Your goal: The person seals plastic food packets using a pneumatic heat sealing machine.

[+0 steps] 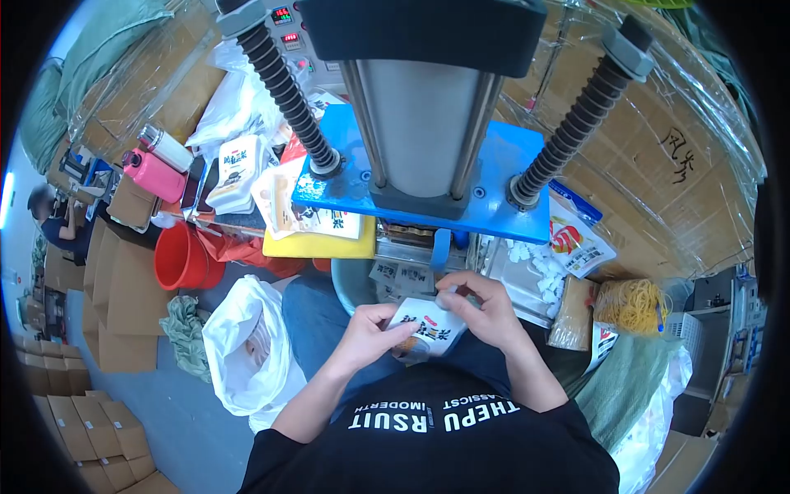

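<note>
A white printed pouch (429, 329) with dark lettering is held in front of my body. My left hand (370, 333) grips its left side, thumb on the printed face. At the pouch's upper right corner, my right hand (485, 306) pinches a small pale piece that is too small to make out. Just beyond the hands, several small printed packets (403, 276) lie in a light green tub (346, 288), below the press with its blue plate (494, 193).
Left of the press, a yellow block (317, 245) bears printed pouches. A metal tray (514, 280) with white pieces stands at the right, beside a bundle of yellow rubber bands (629, 306). A red bucket (177, 257) and white bag (239, 362) are at the left. Another person (62, 222) is far left.
</note>
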`<state>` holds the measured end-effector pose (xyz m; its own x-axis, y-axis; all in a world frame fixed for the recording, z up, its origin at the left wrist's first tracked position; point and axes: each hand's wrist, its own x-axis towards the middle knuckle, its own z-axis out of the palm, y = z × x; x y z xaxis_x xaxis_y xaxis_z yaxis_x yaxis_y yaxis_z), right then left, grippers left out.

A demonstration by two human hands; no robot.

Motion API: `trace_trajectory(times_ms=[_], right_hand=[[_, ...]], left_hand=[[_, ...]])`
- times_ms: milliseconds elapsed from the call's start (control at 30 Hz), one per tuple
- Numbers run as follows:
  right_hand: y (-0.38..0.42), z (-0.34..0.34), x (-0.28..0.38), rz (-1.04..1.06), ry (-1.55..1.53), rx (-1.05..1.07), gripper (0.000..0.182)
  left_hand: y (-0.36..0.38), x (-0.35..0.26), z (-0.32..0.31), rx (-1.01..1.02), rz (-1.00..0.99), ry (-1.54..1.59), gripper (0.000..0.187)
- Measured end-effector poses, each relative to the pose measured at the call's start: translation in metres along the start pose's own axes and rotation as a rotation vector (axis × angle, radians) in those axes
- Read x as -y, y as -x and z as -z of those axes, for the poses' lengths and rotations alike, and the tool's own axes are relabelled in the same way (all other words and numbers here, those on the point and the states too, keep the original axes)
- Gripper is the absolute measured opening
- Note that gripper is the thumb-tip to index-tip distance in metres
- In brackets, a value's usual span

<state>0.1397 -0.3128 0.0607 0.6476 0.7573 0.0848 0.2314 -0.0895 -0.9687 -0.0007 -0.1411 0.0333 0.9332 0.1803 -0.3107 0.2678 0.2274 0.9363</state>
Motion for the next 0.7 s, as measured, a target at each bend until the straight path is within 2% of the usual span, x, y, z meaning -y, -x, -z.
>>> trace_trajectory(times_ms=[33, 67, 100, 167, 233, 367, 433, 467, 533, 633, 667, 700], right_hand=[[0.003, -0.001, -0.002, -0.037, -0.006, -0.050, 0.018], [0.001, 0.009, 0.000, 0.027, 0.111, -0.058, 0.020], [-0.002, 0.018, 0.005, 0.022, 0.112, -0.063, 0.020], [-0.008, 0.035, 0.018, 0.142, 0.287, 0.085, 0.023], [-0.011, 0.035, 0.023, 0.105, 0.295, 0.158, 0.023], [0.002, 0.005, -0.001, 0.118, 0.177, 0.101, 0.027], [0.009, -0.007, -0.010, -0.165, -0.030, -0.033, 0.033], [0.009, -0.010, -0.014, -0.141, -0.169, -0.078, 0.040], [0.007, 0.005, -0.015, -0.180, -0.094, -0.151, 0.043], [0.002, 0.048, -0.017, -0.053, 0.309, -0.288, 0.033], [0.003, 0.059, -0.012, -0.141, 0.557, -0.347, 0.030], [0.006, 0.066, -0.018, -0.135, 0.562, -0.344, 0.030]], left_hand=[[-0.002, 0.005, -0.004, -0.024, -0.060, -0.013, 0.020], [-0.003, 0.005, -0.003, -0.019, -0.052, -0.015, 0.020], [-0.005, 0.001, -0.002, -0.009, -0.056, -0.139, 0.019], [-0.009, -0.004, -0.001, 0.008, -0.072, -0.258, 0.019], [-0.012, -0.006, 0.001, 0.085, -0.083, -0.285, 0.018], [-0.009, 0.008, 0.002, 0.086, 0.008, -0.038, 0.018], [-0.008, 0.010, 0.002, 0.084, 0.079, 0.034, 0.018], [-0.011, 0.013, 0.004, 0.084, 0.081, 0.029, 0.018], [-0.023, 0.015, 0.008, 0.009, 0.022, 0.072, 0.020], [-0.055, 0.005, 0.015, -0.116, 0.080, 0.237, 0.018], [-0.066, 0.004, 0.016, -0.151, 0.087, 0.246, 0.019], [-0.073, 0.005, 0.018, -0.154, 0.080, 0.251, 0.019]])
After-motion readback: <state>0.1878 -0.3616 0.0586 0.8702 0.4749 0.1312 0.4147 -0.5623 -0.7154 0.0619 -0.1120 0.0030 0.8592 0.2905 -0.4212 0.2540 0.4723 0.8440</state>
